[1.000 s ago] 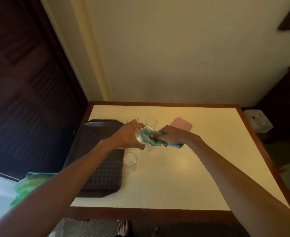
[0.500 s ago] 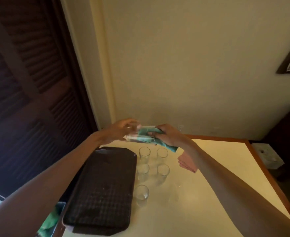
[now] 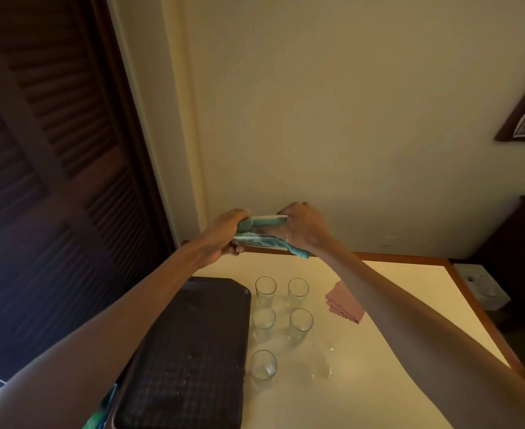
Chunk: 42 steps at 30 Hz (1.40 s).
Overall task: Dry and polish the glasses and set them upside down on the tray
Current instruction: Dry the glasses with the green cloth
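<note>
I hold a clear glass [image 3: 262, 232] on its side, raised above the table's far edge. My left hand [image 3: 224, 235] grips its base end. My right hand [image 3: 304, 229] is at its open end, pushing a teal cloth [image 3: 298, 251] inside; the cloth fills the glass and a tail hangs below my right wrist. Several more glasses stand upright on the cream table [image 3: 394, 351]: a pair at the back [image 3: 266, 289], a pair behind the nearest one [image 3: 301, 323], and a single one [image 3: 263, 365] closest to me. The dark gridded tray [image 3: 187, 360] lies left of them with nothing on it.
A folded pink cloth [image 3: 344, 305] lies right of the glasses. A dark louvred door [image 3: 54, 181] stands at the left, a beige wall behind. A white box [image 3: 481, 289] sits beyond the table's right edge. Something green [image 3: 100, 413] shows under the tray's near corner.
My view tilted up and my hands rose with the glass. The cloth has gone deeper inside the glass, and my right hand now covers its open end.
</note>
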{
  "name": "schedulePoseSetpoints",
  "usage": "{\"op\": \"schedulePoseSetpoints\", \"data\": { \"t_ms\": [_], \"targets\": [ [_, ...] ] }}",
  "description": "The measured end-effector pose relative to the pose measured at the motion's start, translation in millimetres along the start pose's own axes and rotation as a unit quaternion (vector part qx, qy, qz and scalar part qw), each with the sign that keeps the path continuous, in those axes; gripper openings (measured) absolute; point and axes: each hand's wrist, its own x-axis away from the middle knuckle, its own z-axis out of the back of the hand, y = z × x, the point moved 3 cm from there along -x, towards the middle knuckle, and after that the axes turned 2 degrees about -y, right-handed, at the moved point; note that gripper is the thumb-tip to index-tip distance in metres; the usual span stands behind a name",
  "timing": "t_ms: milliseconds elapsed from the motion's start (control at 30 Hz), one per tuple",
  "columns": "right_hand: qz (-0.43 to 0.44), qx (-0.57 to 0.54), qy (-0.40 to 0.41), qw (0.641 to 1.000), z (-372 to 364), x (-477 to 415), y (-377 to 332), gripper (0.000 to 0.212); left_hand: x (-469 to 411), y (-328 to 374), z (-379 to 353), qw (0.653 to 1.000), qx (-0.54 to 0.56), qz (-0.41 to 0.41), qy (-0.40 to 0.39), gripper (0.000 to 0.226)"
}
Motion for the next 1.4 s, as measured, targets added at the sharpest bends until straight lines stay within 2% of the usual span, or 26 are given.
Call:
{"op": "schedulePoseSetpoints", "data": {
  "t_ms": [100,233,333,433,500,567,633,667,700,733,800,833,900,967,1067,1133,1167,1233,1267,1300,1333,1400],
  "targets": [
    [0.067,0.056,0.002,0.996,13.9,3.4,-13.4,0.038,-3.8,-3.6,6.1,0.988,0.116,0.073,-0.069,0.054],
    [0.126,0.106,0.018,0.986,32.5,5.7,-35.2,0.034,-6.8,-1.8,4.2,0.967,0.171,0.144,-0.121,0.055],
    [0.072,0.082,-0.004,0.994,37.7,-3.7,-32.1,0.038,-10.6,7.1,2.5,0.967,0.190,0.132,-0.111,0.046],
    [-0.013,-0.046,-0.056,0.997,24.2,-20.1,-21.1,0.018,-12.1,17.7,0.2,0.983,0.167,0.071,-0.018,0.036],
    [-0.038,-0.206,-0.137,0.968,10.1,-19.3,-16.9,0.040,-10.0,25.5,-1.0,0.992,0.116,0.001,0.042,0.033],
    [-0.102,-0.364,-0.252,0.891,-3.3,-6.7,-17.7,0.050,-9.5,30.8,1.1,0.992,0.044,-0.080,0.084,0.032],
    [-0.143,-0.441,-0.337,0.819,-10.2,4.3,-19.4,0.046,-10.2,31.7,4.1,0.984,-0.013,-0.148,0.093,0.031],
    [-0.147,-0.432,-0.337,0.824,-11.3,2.8,-17.9,0.046,-9.9,30.8,4.8,0.982,-0.021,-0.168,0.085,0.031],
    [-0.135,-0.408,-0.312,0.847,-11.0,-1.3,-15.3,0.046,-10.4,28.7,5.5,0.981,-0.019,-0.177,0.072,0.031],
    [-0.110,-0.340,-0.269,0.895,-8.1,-8.6,-13.5,0.044,-11.0,26.7,6.8,0.983,-0.003,-0.175,0.053,0.032],
    [-0.034,-0.102,-0.150,0.983,3.8,-19.7,-13.4,0.030,-13.2,24.0,8.0,0.989,0.057,-0.137,-0.008,0.034],
    [-0.005,0.003,-0.081,0.997,12.2,-21.0,-16.7,0.024,-13.8,22.6,8.7,0.990,0.089,-0.099,-0.039,0.038],
    [0.068,0.108,0.011,0.992,29.5,-17.4,-32.9,0.037,-15.3,19.5,9.8,0.989,0.131,-0.015,-0.065,0.048],
    [0.133,0.161,0.017,0.978,39.0,-13.1,-46.3,0.047,-16.1,19.9,9.3,0.990,0.129,0.026,-0.044,0.048],
    [0.085,0.112,0.029,0.990,33.1,-20.8,-37.5,0.036,-13.3,29.4,9.3,0.995,0.084,-0.029,0.052,0.031],
    [0.001,-0.045,0.029,0.999,18.8,-27.5,-26.7,0.027,-13.2,38.7,14.0,0.987,0.029,-0.122,0.104,0.028],
    [-0.041,-0.159,-0.017,0.986,10.1,-27.7,-24.9,0.027,-12.9,43.2,16.4,0.977,-0.006,-0.177,0.123,0.028],
    [-0.095,-0.362,-0.131,0.918,-4.6,-26.3,-26.7,0.049,-12.5,49.9,20.6,0.949,-0.062,-0.273,0.146,0.028],
    [-0.104,-0.415,-0.168,0.888,-8.1,-24.3,-29.9,0.051,-13.2,50.9,22.0,0.940,-0.071,-0.300,0.147,0.027],
    [-0.103,-0.420,-0.180,0.883,-5.6,-22.0,-33.9,0.050,-13.3,51.0,22.9,0.938,-0.065,-0.310,0.141,0.027],
    [-0.092,-0.380,-0.163,0.906,-1.7,-24.8,-35.2,0.047,-14.2,50.6,23.5,0.941,-0.051,-0.307,0.130,0.028],
    [-0.045,-0.172,-0.061,0.982,17.3,-28.8,-36.1,0.026,-18.9,48.2,27.1,0.960,0.003,-0.263,0.096,0.032]
  ]
}}
